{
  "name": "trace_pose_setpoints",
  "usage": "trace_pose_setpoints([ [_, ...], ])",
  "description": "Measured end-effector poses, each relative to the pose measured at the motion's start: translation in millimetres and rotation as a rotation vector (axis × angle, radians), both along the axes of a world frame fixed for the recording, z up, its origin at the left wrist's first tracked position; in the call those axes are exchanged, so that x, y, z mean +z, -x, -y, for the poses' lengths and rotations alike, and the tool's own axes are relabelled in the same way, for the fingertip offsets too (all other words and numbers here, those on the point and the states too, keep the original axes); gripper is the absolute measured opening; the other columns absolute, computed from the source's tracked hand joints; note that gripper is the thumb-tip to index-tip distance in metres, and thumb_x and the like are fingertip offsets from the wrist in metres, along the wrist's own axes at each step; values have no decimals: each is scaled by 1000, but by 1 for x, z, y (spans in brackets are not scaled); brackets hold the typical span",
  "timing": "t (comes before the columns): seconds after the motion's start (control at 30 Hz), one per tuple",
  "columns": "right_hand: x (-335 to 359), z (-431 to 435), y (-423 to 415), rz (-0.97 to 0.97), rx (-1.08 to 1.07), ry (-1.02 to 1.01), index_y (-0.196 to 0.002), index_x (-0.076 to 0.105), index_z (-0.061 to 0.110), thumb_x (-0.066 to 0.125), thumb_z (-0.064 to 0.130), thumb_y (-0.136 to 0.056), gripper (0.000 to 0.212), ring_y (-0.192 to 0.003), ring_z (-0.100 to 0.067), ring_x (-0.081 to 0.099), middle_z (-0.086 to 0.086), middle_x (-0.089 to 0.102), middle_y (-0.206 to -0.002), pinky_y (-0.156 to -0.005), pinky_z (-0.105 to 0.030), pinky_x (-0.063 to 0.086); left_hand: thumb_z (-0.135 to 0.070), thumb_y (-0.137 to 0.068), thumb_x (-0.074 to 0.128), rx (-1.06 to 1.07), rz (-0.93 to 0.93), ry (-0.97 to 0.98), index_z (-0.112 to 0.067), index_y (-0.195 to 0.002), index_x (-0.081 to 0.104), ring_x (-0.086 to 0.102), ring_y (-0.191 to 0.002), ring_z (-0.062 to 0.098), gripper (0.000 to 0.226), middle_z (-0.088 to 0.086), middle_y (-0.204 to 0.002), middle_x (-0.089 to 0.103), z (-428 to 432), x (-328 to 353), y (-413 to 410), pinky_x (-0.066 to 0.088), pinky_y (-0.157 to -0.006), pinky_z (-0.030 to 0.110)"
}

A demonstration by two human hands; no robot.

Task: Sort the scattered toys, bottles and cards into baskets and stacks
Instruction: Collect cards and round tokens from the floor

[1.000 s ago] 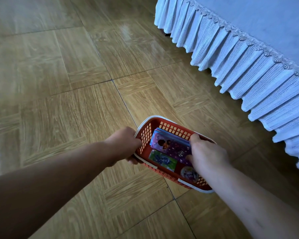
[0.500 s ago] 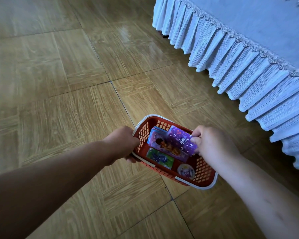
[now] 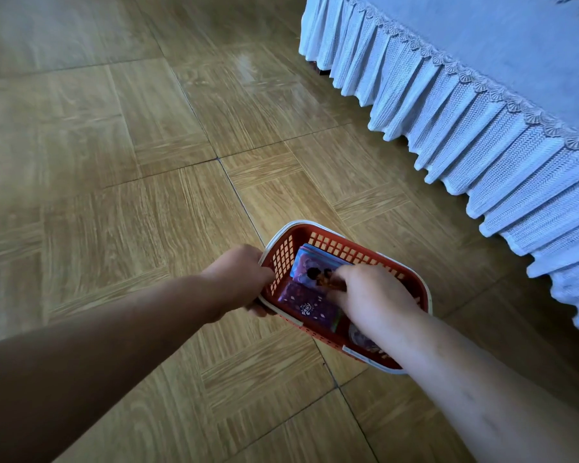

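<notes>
A red mesh basket (image 3: pixel 318 234) with a white rim is held above the wooden floor. My left hand (image 3: pixel 238 279) grips its left rim. Inside lies a stack of picture cards (image 3: pixel 310 266) at the far end and a purple card pack (image 3: pixel 310 307) flat at the near left. My right hand (image 3: pixel 371 299) reaches down into the basket, its fingertips touching the picture cards beside the purple pack. A round printed piece (image 3: pixel 360 339) peeks out under my right wrist. The rest of the basket's floor is hidden by that hand.
A bed with a pale blue pleated skirt (image 3: pixel 482 145) fills the upper right. Wood-pattern floor tiles (image 3: pixel 131 162) stretch to the left and ahead of the basket.
The purple pack, lifted by my right hand half a second ago, now lies flat at the basket's near left, covering the green card. My right hand has dropped into the basket.
</notes>
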State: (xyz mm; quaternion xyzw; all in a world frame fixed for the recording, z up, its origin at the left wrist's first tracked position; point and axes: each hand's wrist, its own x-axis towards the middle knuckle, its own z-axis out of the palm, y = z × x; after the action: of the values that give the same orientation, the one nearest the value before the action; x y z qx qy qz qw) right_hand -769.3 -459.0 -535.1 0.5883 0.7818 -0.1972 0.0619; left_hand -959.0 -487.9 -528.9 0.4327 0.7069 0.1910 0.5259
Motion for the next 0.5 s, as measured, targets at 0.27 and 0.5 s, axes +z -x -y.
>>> trace_pose_setpoints([
  [0.27,14,-5,-25,-219,-168,-280,-108,62,29,52,32,-96,16,-92,-12,58,6,63,-107,-74,-28,49,-8,-96,49,-6,-4,-23,-1,-95,62,70,-56,20,15,17,-76,73,0,1,3,52,-46,23],
  [0.5,6,-3,-61,-295,-479,-373,-126,48,23,60,35,-90,40,-124,-25,45,-5,45,-133,-95,-47,49,-10,-96,51,34,-7,-18,-2,-95,63,72,-63,24,14,15,-76,74,-3,-4,3,57,-53,29],
])
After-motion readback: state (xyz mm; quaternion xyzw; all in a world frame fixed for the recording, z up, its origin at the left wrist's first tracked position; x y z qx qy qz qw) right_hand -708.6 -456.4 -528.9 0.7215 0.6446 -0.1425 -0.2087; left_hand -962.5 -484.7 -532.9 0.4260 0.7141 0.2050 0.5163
